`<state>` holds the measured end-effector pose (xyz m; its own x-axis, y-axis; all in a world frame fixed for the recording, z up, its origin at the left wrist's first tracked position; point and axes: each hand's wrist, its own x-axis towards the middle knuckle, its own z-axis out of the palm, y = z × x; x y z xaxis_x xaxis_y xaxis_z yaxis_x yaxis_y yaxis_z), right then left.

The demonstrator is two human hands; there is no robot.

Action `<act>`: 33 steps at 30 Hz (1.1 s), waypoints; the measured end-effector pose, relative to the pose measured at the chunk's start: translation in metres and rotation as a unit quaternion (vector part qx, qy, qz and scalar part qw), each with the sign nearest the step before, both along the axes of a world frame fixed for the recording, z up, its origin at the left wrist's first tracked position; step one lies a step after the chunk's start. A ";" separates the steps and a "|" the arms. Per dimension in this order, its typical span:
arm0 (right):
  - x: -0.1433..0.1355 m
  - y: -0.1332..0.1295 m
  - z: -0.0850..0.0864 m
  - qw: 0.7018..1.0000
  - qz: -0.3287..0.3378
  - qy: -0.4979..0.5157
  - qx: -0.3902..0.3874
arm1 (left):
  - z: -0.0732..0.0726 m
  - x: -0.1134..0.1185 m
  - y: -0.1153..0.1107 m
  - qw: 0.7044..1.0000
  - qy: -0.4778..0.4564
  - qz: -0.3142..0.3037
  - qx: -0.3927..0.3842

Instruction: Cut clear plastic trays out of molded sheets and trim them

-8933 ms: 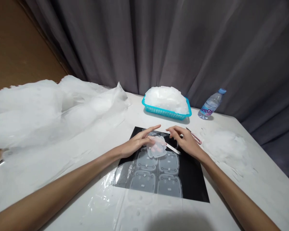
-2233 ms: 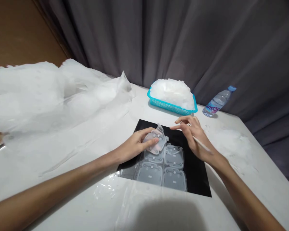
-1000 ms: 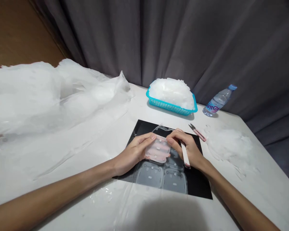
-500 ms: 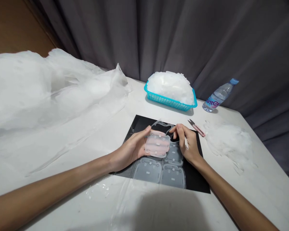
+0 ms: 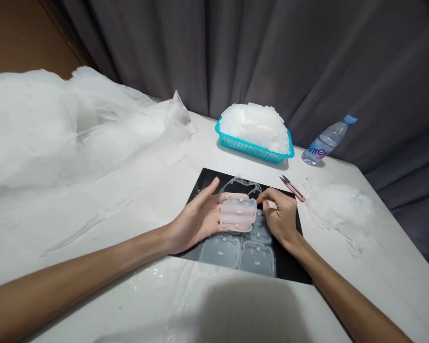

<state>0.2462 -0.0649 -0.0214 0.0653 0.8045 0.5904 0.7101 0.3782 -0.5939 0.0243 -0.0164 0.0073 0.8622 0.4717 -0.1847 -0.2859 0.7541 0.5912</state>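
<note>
My left hand (image 5: 198,214) is palm up, thumb raised, with a translucent silicone-looking piece (image 5: 239,213) lying across its outstretched fingers. The piece is flat, with rounded corners and small raised dots. My right hand (image 5: 280,214) is closed around a small white object (image 5: 272,205), mostly hidden in the fist; its kind does not show. Its fingertips are by the piece's right edge; whether they touch it, I cannot tell. Beneath both hands, a black mat (image 5: 291,264) carries a clear sheet with several similar pieces (image 5: 219,252). A loose clear frame strip (image 5: 241,179) curves behind the held piece.
A blue basket (image 5: 253,151) heaped with white translucent pieces stands at the back. Right of it are a water bottle (image 5: 323,145), pink-handled thread snips (image 5: 293,188) and a pile of clear scraps (image 5: 343,212). Large clear plastic sheeting (image 5: 93,128) covers the left side.
My left thumb has lifted off the piece, which now lies on the fingers slightly farther right. My right hand has turned, and less of its white object sticks out.
</note>
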 end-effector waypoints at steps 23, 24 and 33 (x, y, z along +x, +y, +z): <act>-0.001 0.004 -0.004 0.990 -0.086 -0.087 -0.068 | 0.002 -0.003 0.005 0.999 -0.019 -0.001 0.045; -0.002 0.004 -0.003 0.991 -0.084 -0.080 -0.068 | 0.002 -0.003 0.005 0.999 -0.021 -0.002 0.046; -0.005 0.007 -0.002 0.976 -0.142 -0.120 -0.114 | 0.005 -0.003 0.007 0.999 -0.011 0.005 0.036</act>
